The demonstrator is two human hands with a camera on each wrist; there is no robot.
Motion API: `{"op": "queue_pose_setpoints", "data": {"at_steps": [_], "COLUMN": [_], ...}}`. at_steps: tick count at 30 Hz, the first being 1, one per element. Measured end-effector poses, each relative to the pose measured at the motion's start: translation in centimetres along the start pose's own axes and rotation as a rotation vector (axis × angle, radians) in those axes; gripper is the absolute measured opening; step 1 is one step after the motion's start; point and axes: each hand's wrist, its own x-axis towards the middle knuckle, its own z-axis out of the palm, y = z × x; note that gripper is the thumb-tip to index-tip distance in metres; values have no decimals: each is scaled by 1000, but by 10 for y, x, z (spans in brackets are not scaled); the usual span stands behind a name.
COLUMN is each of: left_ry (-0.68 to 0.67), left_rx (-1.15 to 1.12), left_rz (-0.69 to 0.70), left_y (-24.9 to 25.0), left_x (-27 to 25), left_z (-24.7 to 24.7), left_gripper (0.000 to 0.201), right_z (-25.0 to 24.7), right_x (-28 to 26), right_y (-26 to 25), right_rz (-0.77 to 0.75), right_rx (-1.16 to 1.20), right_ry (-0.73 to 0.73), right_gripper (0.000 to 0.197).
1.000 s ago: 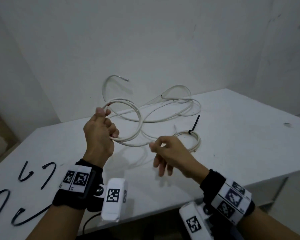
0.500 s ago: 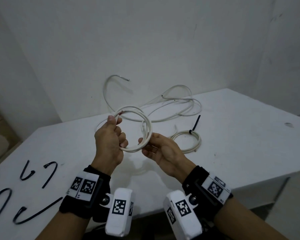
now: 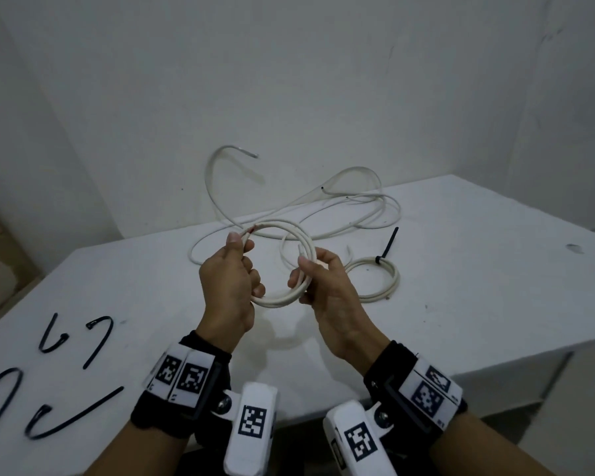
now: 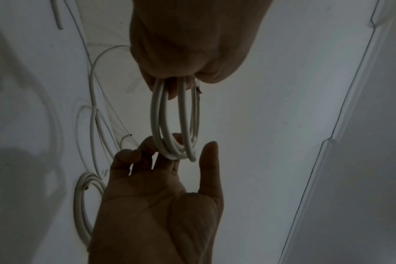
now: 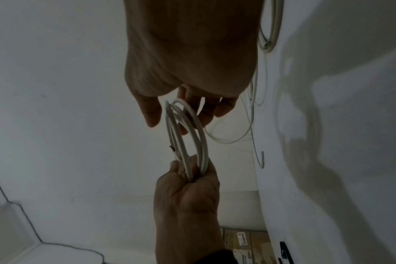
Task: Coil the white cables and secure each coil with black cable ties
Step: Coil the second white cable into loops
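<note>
White cable in several round loops, left hand gripping, right hand apparently loosely pinching

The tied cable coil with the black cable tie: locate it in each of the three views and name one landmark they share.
Head: the tied cable coil lies on the white table, right of the right hand.
Left wrist: low at the left edge, beside the right hand.
Right wrist: top right, partly cut off.
Shared landmark: the untied coil held between both hands.
</note>
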Motion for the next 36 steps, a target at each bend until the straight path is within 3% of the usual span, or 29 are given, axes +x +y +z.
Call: {"op": "queue_pose_setpoints", "data": {"at_steps": [4,10,16,23,27,29,33,36], "left_ry": [11,-1,-20,-112,-182,-185,-157,-115], "left_rx": [-42,-47,8,50,83,75,80,92], "left_rz": [6,39,48,113,152,143,114,110], "left_y": [-1,-6,-8,-18,-16,-14,-11,-13], "left_x": [-1,-4,-6,-19,-21,-20,-14,-11], "left_z": [-1,1,0,10,11,10,5,1], "left_gripper": [34,28,26,17,6,2,6,4], "right_z": [-3,1,-5,1,-5,-6,-12,-12], "right_x": [4,-1,1,5,6,4,5,3], "right_y": [-1,-6,-15,-18,-18,-16,-10,-13], "right_rz": [10,249,241,230,246,244,184,192], "right_rx": [-9,431,391,482,561,527,147,218], "right_ry": [13,-24,-53,-15,1,7,64,4], "right_gripper": [25,4,8,43,36,29,16,7]}}
